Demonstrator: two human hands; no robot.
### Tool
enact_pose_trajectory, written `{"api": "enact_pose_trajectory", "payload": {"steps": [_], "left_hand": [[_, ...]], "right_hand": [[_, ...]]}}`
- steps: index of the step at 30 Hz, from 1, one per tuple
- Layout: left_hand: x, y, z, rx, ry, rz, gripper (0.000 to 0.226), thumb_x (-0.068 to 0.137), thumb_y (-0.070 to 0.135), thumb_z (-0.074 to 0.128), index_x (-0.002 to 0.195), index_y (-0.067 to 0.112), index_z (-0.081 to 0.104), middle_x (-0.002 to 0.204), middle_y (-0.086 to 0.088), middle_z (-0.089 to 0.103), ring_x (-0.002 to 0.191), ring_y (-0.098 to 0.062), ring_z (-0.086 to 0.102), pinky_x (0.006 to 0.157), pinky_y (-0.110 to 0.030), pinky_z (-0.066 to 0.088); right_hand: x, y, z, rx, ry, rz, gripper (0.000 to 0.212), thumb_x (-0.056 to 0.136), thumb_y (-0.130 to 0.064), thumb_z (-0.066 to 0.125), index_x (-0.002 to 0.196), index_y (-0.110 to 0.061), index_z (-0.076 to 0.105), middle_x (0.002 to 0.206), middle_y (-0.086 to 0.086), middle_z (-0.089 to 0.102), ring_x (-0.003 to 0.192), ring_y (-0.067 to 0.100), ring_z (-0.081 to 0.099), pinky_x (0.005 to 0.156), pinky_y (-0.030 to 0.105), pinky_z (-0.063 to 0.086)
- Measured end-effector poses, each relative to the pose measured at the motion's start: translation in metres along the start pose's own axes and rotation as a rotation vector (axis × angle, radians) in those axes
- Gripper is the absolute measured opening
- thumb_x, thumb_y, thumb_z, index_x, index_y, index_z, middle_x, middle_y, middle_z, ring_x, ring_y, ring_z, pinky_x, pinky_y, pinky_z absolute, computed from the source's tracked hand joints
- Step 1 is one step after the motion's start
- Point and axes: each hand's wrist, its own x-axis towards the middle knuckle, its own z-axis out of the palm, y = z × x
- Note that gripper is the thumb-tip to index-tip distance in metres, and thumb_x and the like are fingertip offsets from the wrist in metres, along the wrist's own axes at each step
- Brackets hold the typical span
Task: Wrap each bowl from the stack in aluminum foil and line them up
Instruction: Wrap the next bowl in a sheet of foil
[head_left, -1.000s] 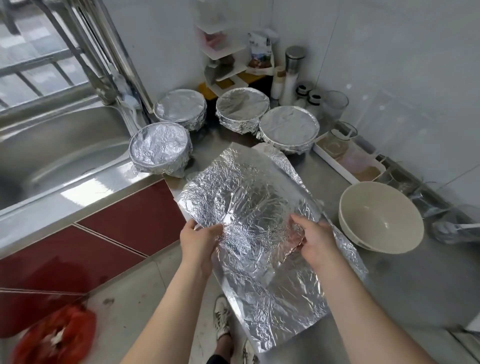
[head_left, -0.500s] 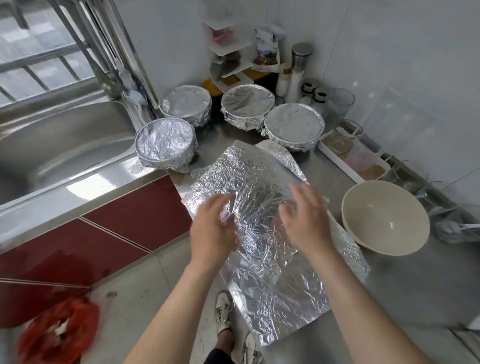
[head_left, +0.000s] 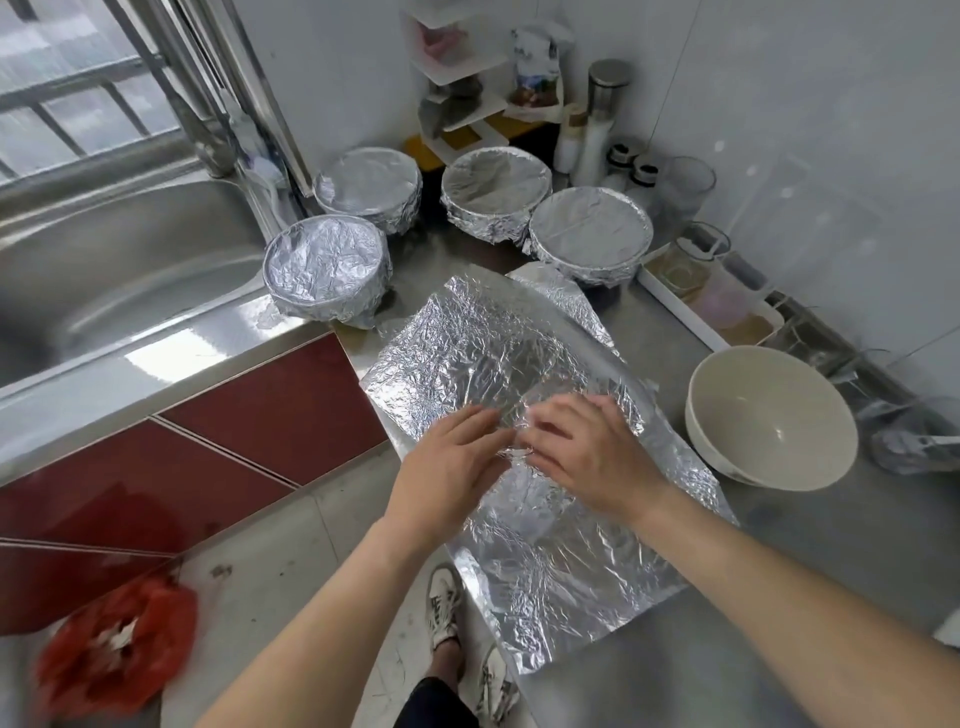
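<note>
**Both hands flat on foil, one bowl unwrapped**

- Foil sheet (head_left: 483, 358): crinkled, spread flat on the steel counter (head_left: 831, 545), right in front of the person. Its near-left edge sticks out past the counter edge, over the floor. A second piece of foil (head_left: 566, 296) peeks out from under its far corner.
- Left hand (head_left: 447, 467): palm down on the middle of the sheet, fingers stretched out, gripping nothing.
- Right hand (head_left: 587, 452): same, palm down on the sheet, fingers extended toward the left hand, nothing pinched. The fingertips of both hands are nearly meeting and slightly blurred.
- Bare bowl (head_left: 769, 415): cream, upright, empty, on the counter just right of the sheet. Rim is near the foil edge; can't tell if they touch.
- Wrapped bowls, four, all foil-covered, at the back of the counter:
  - first wrapped bowl (head_left: 327, 265), next to the sink (head_left: 104, 270), just beyond the sheet's far-left corner
  - second wrapped bowl (head_left: 369, 184), behind the first, near the wall
  - third wrapped bowl (head_left: 496, 189), to the right of the second
  - fourth wrapped bowl (head_left: 589, 231), touching or just beside the third, close to the sheet's far corner
- Other stuff: white tray (head_left: 670, 296) with cups along the right wall, jars (head_left: 631, 161) and a steel bottle (head_left: 605, 104) in the corner, white shelf rack (head_left: 457, 78) behind the wrapped bowls.
- Below: red cabinet doors (head_left: 260, 405), red bag (head_left: 114, 649) on the floor, and the person's shoes (head_left: 444, 603) beside the overhanging foil.
</note>
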Motion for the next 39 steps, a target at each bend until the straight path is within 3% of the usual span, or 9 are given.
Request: {"api": "enact_pose_trajectory", "payload": {"steps": [2,5,12,17,23,27,31,34,39], "left_hand": [[-0.001,-0.001,0.001,0.005,0.062,0.007,0.028,0.090,0.035,0.062,0.114,0.025,0.071,0.121,0.001,0.066,0.115,-0.023,0.057,0.091,-0.038,0.054],[0.000,-0.002,0.001,0.021,0.093,0.020,0.024,0.087,0.034,0.064,0.107,0.023,0.074,0.110,0.001,0.066,0.104,-0.020,0.057,0.079,-0.037,0.056],[0.003,-0.001,0.001,0.092,0.141,0.064,0.020,0.088,0.030,0.068,0.104,0.020,0.076,0.101,0.001,0.067,0.095,-0.020,0.057,0.073,-0.032,0.055],[0.000,-0.002,-0.002,0.042,0.165,0.062,0.019,0.086,0.028,0.068,0.100,0.020,0.077,0.094,0.002,0.067,0.085,-0.018,0.059,0.059,-0.029,0.052],[0.001,-0.008,-0.005,0.035,0.149,0.052,0.020,0.087,0.030,0.066,0.100,0.021,0.078,0.093,0.005,0.068,0.089,-0.018,0.059,0.063,-0.029,0.052],[0.000,-0.011,-0.004,0.027,0.115,0.063,0.019,0.087,0.028,0.068,0.103,0.022,0.077,0.095,0.005,0.067,0.091,-0.018,0.058,0.064,-0.030,0.054],[0.000,-0.014,-0.004,0.022,0.094,0.063,0.021,0.088,0.030,0.064,0.103,0.023,0.077,0.094,0.005,0.066,0.090,-0.018,0.058,0.059,-0.033,0.054],[0.003,-0.013,-0.004,0.039,0.125,0.085,0.018,0.082,0.025,0.073,0.099,0.022,0.078,0.089,0.006,0.066,0.086,-0.018,0.058,0.057,-0.031,0.053],[0.003,-0.013,0.000,0.064,0.192,0.129,0.018,0.075,0.011,0.082,0.092,0.016,0.078,0.087,0.003,0.068,0.090,-0.016,0.054,0.067,-0.028,0.052]], "right_hand": [[-0.003,0.001,0.003,-0.007,0.056,-0.080,0.016,0.082,-0.023,0.074,0.095,-0.014,0.070,0.100,0.002,0.066,0.096,0.023,0.060,0.080,0.038,0.050],[-0.004,0.004,0.006,0.001,0.046,-0.124,0.014,0.081,-0.015,0.077,0.091,-0.010,0.069,0.090,0.002,0.064,0.084,0.021,0.059,0.071,0.033,0.051],[-0.002,0.009,0.005,0.074,0.036,-0.136,0.020,0.078,-0.006,0.075,0.097,-0.009,0.070,0.090,0.003,0.067,0.082,0.020,0.062,0.068,0.034,0.055],[-0.001,0.011,0.007,0.138,0.072,-0.106,0.023,0.076,-0.002,0.078,0.096,-0.010,0.069,0.090,0.004,0.067,0.083,0.020,0.062,0.068,0.032,0.055],[-0.010,0.018,0.007,0.107,0.053,-0.213,0.016,0.090,-0.019,0.068,0.102,-0.009,0.068,0.101,0.004,0.066,0.093,0.020,0.061,0.074,0.032,0.052],[-0.009,0.022,0.011,0.075,0.052,-0.230,0.022,0.084,-0.010,0.074,0.105,-0.008,0.070,0.103,0.004,0.068,0.095,0.022,0.063,0.074,0.034,0.054],[-0.007,0.021,0.009,0.060,0.055,-0.242,0.021,0.082,-0.004,0.065,0.103,-0.007,0.070,0.099,0.006,0.067,0.092,0.023,0.063,0.073,0.034,0.056],[-0.004,0.019,0.008,0.061,0.051,-0.226,0.017,0.084,-0.008,0.062,0.098,-0.005,0.070,0.092,0.007,0.066,0.085,0.023,0.063,0.068,0.034,0.057],[-0.001,0.012,0.012,0.039,0.096,-0.199,0.010,0.085,-0.006,0.061,0.092,-0.004,0.068,0.085,0.007,0.065,0.078,0.022,0.061,0.067,0.032,0.055]]}}
